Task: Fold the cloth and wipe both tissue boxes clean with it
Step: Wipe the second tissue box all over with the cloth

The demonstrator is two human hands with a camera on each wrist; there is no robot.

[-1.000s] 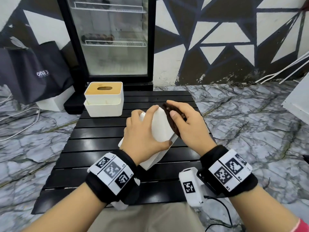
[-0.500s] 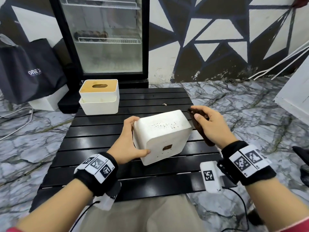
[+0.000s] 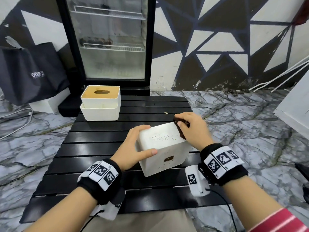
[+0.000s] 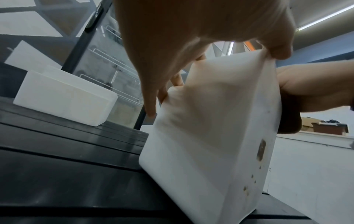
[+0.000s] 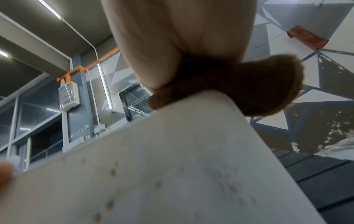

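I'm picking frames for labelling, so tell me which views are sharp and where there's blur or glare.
Head view: mostly sharp, glare streaks on the black table. Left wrist view: box clear, left hand soft. Right wrist view: blurred throughout, with the cloth dark and fuzzy.

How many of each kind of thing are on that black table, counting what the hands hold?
Tissue boxes: 2, one with a wooden lid at the back, one plain white box gripped by the left hand.
Cloths: 1, a brown cloth held by the right hand.
Total: 3.
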